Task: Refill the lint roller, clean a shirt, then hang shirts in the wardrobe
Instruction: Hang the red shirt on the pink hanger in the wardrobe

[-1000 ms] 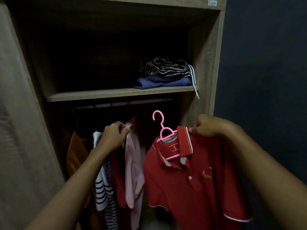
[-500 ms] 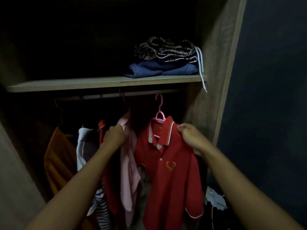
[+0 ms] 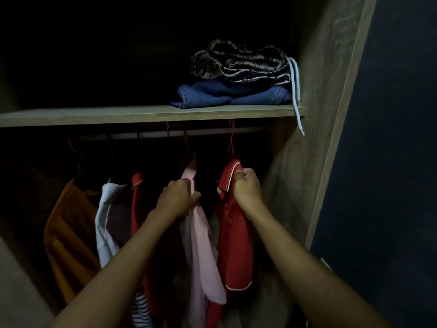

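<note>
Right fingers [image 3: 240, 173] on red shirt [image 3: 235, 245] collar, beneath hanger [image 3: 230, 144]

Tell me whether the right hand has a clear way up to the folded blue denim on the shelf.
Probably yes. The right hand is closed on the red polo shirt just below the wooden shelf; the folded blue denim sits near the shelf's front edge above it, nothing between. It must let go first.

I lifted the red shirt [image 3: 234, 233] into the wardrobe and got its hanger [image 3: 230, 140] hooked over the rail [image 3: 151, 134]; it turned edge-on to me. My right hand [image 3: 247, 188] slid from shoulder to collar. My left hand [image 3: 179, 197] pushed the pink shirt [image 3: 203, 245] aside.
</note>
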